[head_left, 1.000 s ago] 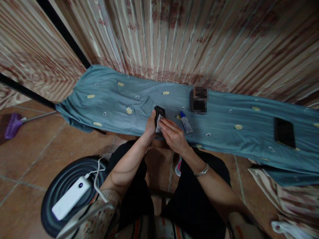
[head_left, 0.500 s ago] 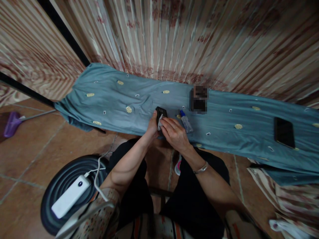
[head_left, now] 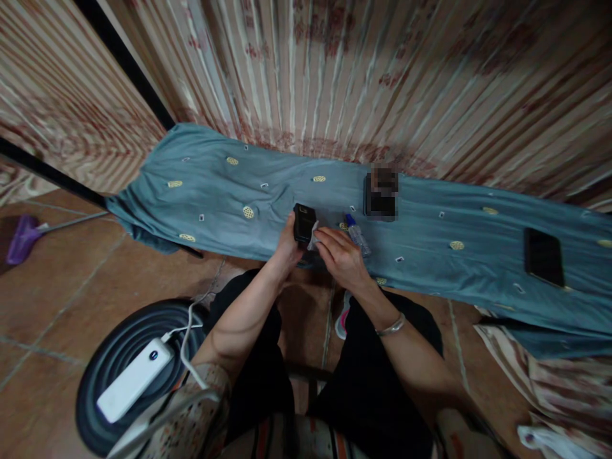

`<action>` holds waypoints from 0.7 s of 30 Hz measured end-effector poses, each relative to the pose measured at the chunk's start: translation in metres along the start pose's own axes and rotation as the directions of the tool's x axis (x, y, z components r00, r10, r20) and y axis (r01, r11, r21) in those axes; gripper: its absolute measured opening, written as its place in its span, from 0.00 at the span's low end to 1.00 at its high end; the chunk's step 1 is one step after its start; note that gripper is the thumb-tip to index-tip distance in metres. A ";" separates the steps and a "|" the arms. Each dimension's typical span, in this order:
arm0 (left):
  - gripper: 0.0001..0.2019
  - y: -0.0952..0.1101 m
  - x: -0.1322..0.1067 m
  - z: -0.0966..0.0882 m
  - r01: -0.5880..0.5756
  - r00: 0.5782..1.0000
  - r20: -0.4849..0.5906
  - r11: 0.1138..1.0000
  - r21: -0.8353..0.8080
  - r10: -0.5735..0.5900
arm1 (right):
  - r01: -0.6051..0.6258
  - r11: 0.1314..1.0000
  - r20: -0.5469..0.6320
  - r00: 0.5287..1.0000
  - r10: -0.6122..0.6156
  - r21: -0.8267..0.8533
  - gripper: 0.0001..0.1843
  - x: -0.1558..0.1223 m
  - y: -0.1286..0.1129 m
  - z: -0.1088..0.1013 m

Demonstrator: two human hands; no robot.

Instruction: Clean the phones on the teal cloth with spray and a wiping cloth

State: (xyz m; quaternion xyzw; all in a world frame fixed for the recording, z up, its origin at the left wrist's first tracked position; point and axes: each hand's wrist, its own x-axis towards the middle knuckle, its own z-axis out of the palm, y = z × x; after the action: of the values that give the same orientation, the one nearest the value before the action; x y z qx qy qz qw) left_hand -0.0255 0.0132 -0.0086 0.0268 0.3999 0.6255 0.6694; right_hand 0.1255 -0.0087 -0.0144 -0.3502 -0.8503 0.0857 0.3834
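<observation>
My left hand (head_left: 287, 245) grips a small black box-shaped device (head_left: 304, 222) from its left side, holding it just above the near edge of a blue-grey cloth (head_left: 229, 191). My right hand (head_left: 340, 255) pinches a small white wipe (head_left: 313, 233) against the device's right edge. A little clear bottle with a blue cap (head_left: 356, 234) lies on the cloth right behind my right hand.
A dark blurred-out object (head_left: 381, 194) sits further back on the cloth and a black phone (head_left: 543, 256) lies at the right. A white power bank (head_left: 134, 380) with a cable rests on a round dark stool at lower left. Striped curtains hang behind; a purple broom (head_left: 19, 239) lies on the floor.
The wipe slid from the face of the device to its right edge, so more of the black face shows. My right hand shifted slightly right; the left hand kept its grip.
</observation>
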 end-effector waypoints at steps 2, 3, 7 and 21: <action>0.20 0.002 -0.002 0.002 -0.010 1.000 -0.005 1.000 -0.013 0.010 | -0.008 0.999 0.026 1.000 0.007 0.035 0.20 0.000 0.001 -0.001; 0.20 0.002 -0.004 0.003 -0.013 1.000 -0.015 1.000 -0.011 0.013 | -0.015 0.999 0.039 0.999 0.013 0.050 0.21 0.000 0.001 -0.001; 0.20 -0.001 -0.010 0.007 -0.003 0.999 -0.043 1.000 0.023 0.004 | -0.066 0.993 0.082 0.995 0.058 0.097 0.24 0.000 0.007 0.001; 0.17 -0.013 -0.020 0.006 0.005 1.000 0.004 0.997 0.080 -0.005 | -0.188 0.978 0.124 0.977 0.177 0.089 0.27 0.004 0.025 0.007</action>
State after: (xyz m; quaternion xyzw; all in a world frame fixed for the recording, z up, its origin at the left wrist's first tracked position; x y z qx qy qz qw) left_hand -0.0091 -0.0039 -0.0013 0.0541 0.4233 0.6071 0.6703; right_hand 0.1318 0.0132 -0.0270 -0.4015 -0.8298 0.1833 0.3414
